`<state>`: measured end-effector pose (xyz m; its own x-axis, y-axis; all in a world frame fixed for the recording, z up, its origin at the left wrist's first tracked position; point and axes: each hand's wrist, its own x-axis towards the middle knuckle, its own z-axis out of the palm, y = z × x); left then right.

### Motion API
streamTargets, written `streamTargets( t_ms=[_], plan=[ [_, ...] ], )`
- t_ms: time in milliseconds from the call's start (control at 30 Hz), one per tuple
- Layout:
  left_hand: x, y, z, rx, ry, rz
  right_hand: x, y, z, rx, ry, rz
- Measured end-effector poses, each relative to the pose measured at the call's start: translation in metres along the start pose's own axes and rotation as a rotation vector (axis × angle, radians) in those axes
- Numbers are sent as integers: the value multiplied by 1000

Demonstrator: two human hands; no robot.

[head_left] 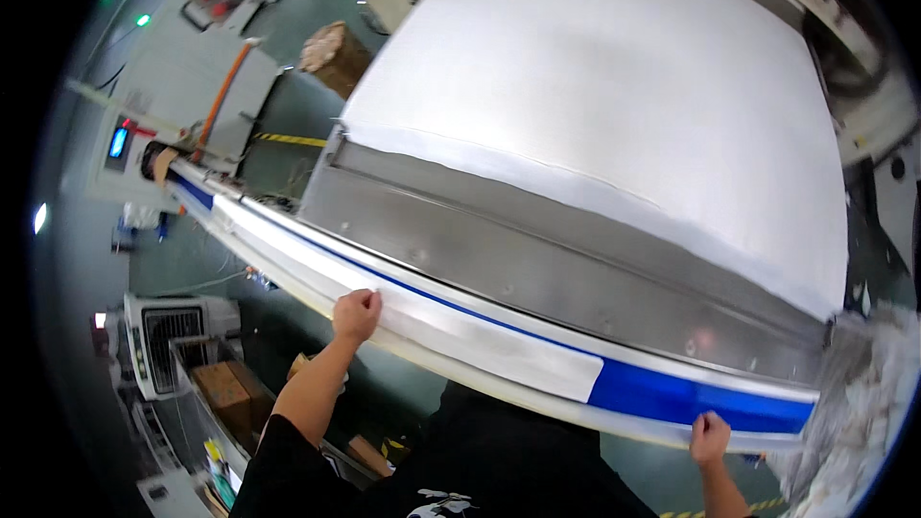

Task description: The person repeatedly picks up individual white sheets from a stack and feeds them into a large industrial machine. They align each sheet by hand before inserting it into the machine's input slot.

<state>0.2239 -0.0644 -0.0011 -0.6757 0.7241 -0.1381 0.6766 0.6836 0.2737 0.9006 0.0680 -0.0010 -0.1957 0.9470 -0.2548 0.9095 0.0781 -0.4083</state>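
A long white cloth strip (480, 334) lies along a narrow blue band (691, 395) at the front edge of a machine. The strip stops short of the band's right end, where bare blue shows. My left hand (357, 315) is closed at the strip's near edge, with its fingertips pinching the cloth. Farther right, my right hand (710, 436) is curled closed against the near edge of the blue band, and whatever its fingers hold, if anything, is hidden. Beyond the band runs a grey metal plate (537, 264), and a wide white cloth sheet (614, 86) slopes up behind it.
Crumpled whitish material (844, 412) is piled at the machine's right end. Left of me stand a white cooler-like unit with a dark grille (173, 345) and a cardboard box (230, 393). A filled carton (336, 58) and a cabinet with a small blue screen (119, 142) are farther off.
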Motion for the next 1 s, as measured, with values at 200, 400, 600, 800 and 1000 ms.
streamTargets(
  t_ms=[200,400,600,800,1000],
  plan=[
    [-1,17,-4,3,-19,-35,-2,13,5,21,-42,68],
    [-12,12,-19,12,0,5,10,42,13,-50,-61,197],
    [-10,15,-7,-8,47,22,13,56,19,-135,133,222],
    [-6,18,0,-78,159,13,12,49,11,-253,203,181],
    [-7,11,-2,-78,220,16,14,20,25,-97,585,320]
  ],
)
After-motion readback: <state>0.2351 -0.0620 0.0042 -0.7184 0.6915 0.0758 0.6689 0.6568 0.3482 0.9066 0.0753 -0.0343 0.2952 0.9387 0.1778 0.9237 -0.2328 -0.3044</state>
